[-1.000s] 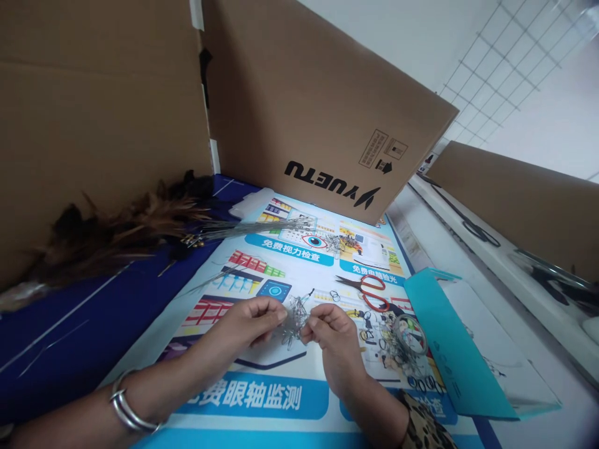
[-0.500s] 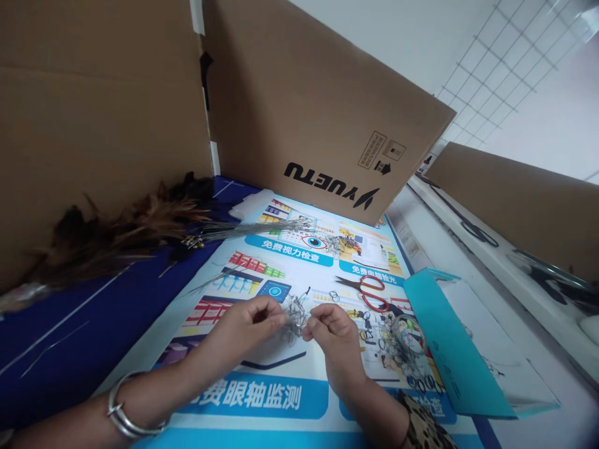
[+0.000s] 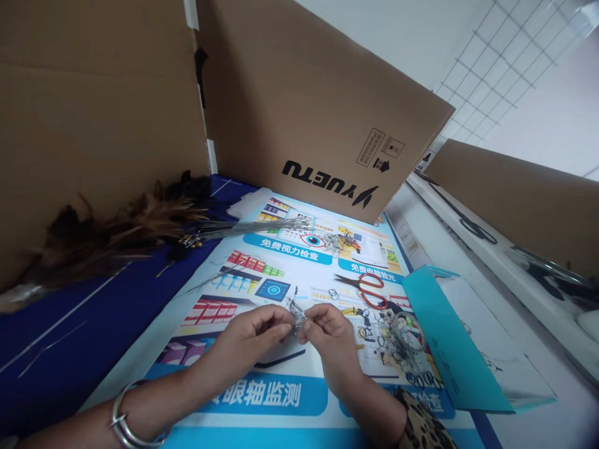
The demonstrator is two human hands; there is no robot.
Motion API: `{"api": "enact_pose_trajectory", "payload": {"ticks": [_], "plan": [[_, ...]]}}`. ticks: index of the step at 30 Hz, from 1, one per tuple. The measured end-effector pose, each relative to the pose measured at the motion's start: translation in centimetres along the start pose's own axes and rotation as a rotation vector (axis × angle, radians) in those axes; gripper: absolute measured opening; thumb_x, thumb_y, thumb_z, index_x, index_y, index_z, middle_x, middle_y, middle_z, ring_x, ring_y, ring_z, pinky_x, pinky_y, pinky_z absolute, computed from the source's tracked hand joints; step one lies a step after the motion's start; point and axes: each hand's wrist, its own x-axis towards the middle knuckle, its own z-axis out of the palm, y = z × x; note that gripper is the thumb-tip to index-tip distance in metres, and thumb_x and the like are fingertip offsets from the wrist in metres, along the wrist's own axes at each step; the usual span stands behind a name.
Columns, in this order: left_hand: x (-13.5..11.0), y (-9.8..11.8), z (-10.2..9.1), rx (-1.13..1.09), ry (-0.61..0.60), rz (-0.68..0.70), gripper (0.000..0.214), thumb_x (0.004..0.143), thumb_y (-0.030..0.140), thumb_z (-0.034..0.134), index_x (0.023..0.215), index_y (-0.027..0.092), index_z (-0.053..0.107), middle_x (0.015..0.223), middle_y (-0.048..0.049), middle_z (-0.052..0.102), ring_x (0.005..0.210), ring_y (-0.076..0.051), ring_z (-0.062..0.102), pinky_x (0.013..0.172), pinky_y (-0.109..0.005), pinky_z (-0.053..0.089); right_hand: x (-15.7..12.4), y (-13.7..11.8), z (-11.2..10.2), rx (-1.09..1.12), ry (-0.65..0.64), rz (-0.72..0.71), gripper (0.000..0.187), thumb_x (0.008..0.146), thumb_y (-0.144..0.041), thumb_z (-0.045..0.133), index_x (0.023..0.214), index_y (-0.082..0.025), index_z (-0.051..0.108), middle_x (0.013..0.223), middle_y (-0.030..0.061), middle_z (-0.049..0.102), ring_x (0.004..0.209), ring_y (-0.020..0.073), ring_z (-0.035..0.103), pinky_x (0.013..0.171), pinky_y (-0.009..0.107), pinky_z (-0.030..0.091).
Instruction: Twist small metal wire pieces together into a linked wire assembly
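Note:
Both my hands meet over a printed poster (image 3: 281, 262) on the table. My left hand (image 3: 255, 340), with a silver bangle on its wrist, pinches a small tangle of silvery metal wire pieces (image 3: 296, 312). My right hand (image 3: 330, 333) pinches the same tangle from the other side. The fingers of both hands are closed on it. A thin dark end sticks up from the tangle.
Red-handled scissors (image 3: 369, 290) lie on the poster to the right. A clear tape roll and small rings (image 3: 408, 333) sit beside a teal paper bag (image 3: 449, 349). Brown feathers (image 3: 116, 234) and long wires (image 3: 253, 227) lie at the left. Cardboard panels (image 3: 304, 106) stand behind.
My hands have drawn closer together and a little nearer to me. The wire tangle now looks smaller and more bunched between the fingertips.

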Motion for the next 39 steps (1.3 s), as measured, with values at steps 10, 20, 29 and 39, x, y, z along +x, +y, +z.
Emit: {"api": "enact_pose_trajectory", "payload": {"ticks": [10, 20, 29, 39], "plan": [[-0.2, -0.5, 0.4, 0.184, 0.022, 0.126, 0.023, 0.085, 0.024, 0.042, 0.091, 0.022, 0.064, 0.090, -0.0020, 0.065, 0.084, -0.016, 0.058, 0.075, -0.026, 0.043, 0.0, -0.3, 0.3, 0.046, -0.017, 0.017, 0.013, 0.070, -0.015, 0.062, 0.080, -0.016, 0.054, 0.059, -0.0032, 0.058, 0.053, 0.0101, 0.053, 0.053, 0.023, 0.041], [0.1, -1.6, 0.4, 0.282, 0.205, 0.140, 0.008, 0.080, 0.023, 0.051, 0.085, 0.019, 0.055, 0.078, -0.0009, 0.057, 0.072, -0.015, 0.054, 0.064, -0.026, 0.044, 0.0, 0.0, -0.1, -0.103, -0.027, -0.067, 0.012, 0.072, -0.014, 0.058, 0.082, -0.017, 0.054, 0.063, -0.0029, 0.055, 0.055, 0.0099, 0.052, 0.054, 0.023, 0.042], [-0.2, -2.1, -0.1, 0.457, 0.105, 0.461, 0.031, 0.084, 0.013, 0.043, 0.113, 0.024, 0.051, 0.104, -0.0059, 0.047, 0.096, -0.018, 0.049, 0.080, -0.030, 0.045, -0.7, 0.0, -0.1, -0.595, -0.012, -0.348, 0.019, 0.073, -0.010, 0.052, 0.089, -0.020, 0.058, 0.076, -0.0001, 0.057, 0.070, 0.0127, 0.055, 0.067, 0.026, 0.046], [-0.1, -1.9, -0.8, 0.448, 0.173, 0.465, 0.027, 0.079, 0.001, 0.038, 0.080, 0.019, 0.058, 0.097, -0.0048, 0.049, 0.093, -0.017, 0.049, 0.078, -0.030, 0.042, 0.0, -0.4, -0.4, -0.357, 0.036, -0.176, 0.016, 0.073, -0.014, 0.056, 0.089, -0.018, 0.054, 0.069, -0.0018, 0.053, 0.062, 0.0102, 0.051, 0.057, 0.023, 0.043]]}}
